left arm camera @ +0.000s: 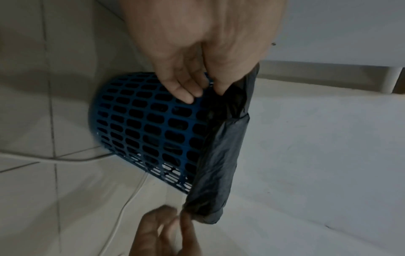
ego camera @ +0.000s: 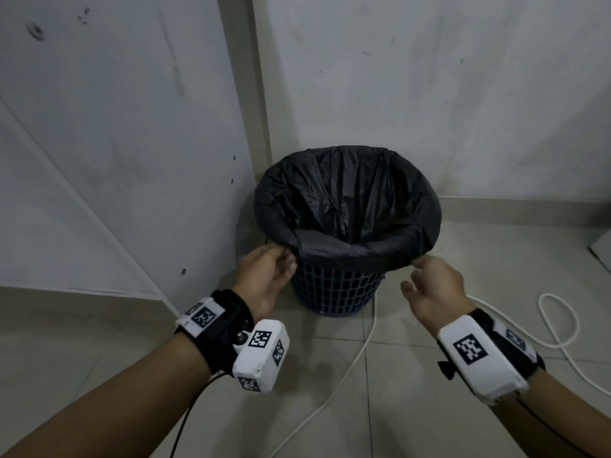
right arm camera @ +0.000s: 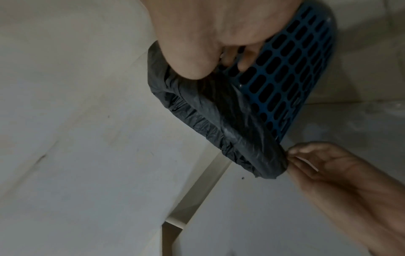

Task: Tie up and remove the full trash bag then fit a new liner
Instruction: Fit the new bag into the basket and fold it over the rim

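A blue perforated trash basket (ego camera: 337, 289) stands on the tiled floor in a wall corner. A black liner bag (ego camera: 347, 200) is in it, its top folded down over the rim. My left hand (ego camera: 287, 256) pinches the folded edge at the near left of the rim. My right hand (ego camera: 418, 262) pinches it at the near right. In the left wrist view, the left thumb and fingers (left arm camera: 208, 91) close on the bag's hem (left arm camera: 219, 155) against the basket wall (left arm camera: 142, 121). The right wrist view shows my right thumb on the hem (right arm camera: 208, 112), fingers underneath. The bag's contents are hidden.
A white cable (ego camera: 357, 352) runs across the floor from under the basket toward me, and another loops at the right (ego camera: 558, 319). White walls close in behind and to the left. A pale object's corner (ego camera: 601, 249) shows at the right edge.
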